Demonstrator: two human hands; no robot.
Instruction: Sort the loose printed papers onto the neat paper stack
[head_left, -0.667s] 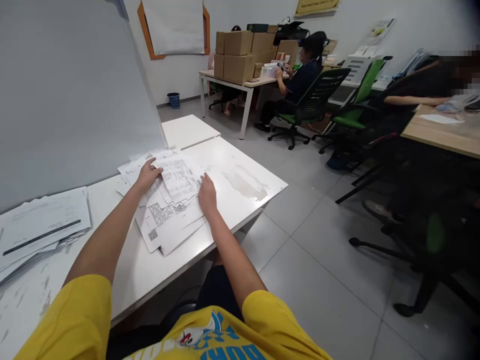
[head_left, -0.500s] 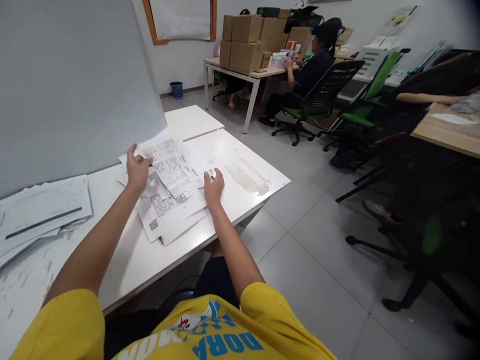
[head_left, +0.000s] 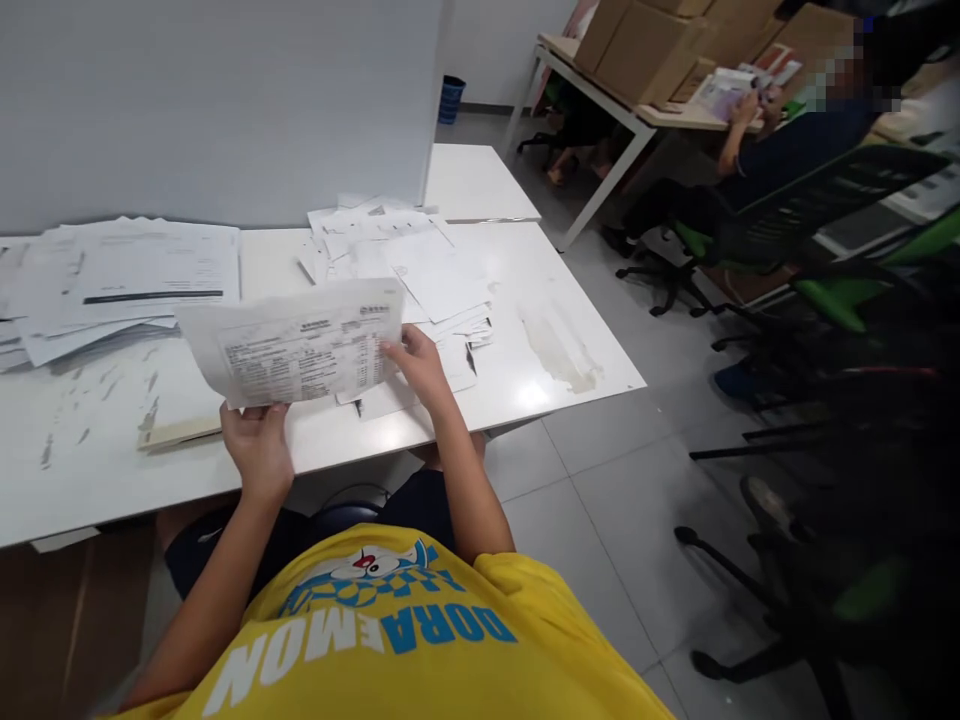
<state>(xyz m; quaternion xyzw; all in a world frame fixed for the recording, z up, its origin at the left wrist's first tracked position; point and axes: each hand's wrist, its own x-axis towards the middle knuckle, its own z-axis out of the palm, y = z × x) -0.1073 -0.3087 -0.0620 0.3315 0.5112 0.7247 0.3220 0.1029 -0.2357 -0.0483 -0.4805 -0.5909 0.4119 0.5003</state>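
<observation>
A printed sheet of paper (head_left: 300, 345) is held up above the white table, bowed slightly, its text facing me. My left hand (head_left: 259, 445) grips its lower edge from below, fingers partly behind the paper. At the sheet's right edge, my right hand (head_left: 420, 365) pinches it with the thumb in front. Behind it lies a loose pile of papers (head_left: 427, 265), some edges uneven. Farther left rests another stack of papers (head_left: 157, 265) with a dark bar printed on the top one. A cream-coloured flat piece (head_left: 180, 432) lies under the sheet's left side.
A grey partition (head_left: 210, 110) rises along the back of the white table (head_left: 555, 310), which has a worn patch near its right corner. At the upper right, a seated person (head_left: 810, 150) handles small boxes beside cardboard boxes (head_left: 645, 50). Office chairs stand on the right.
Both hands have lifted one printed sheet off the pile and brought it left and nearer to me. The pile stays on the table. My view has turned left.
</observation>
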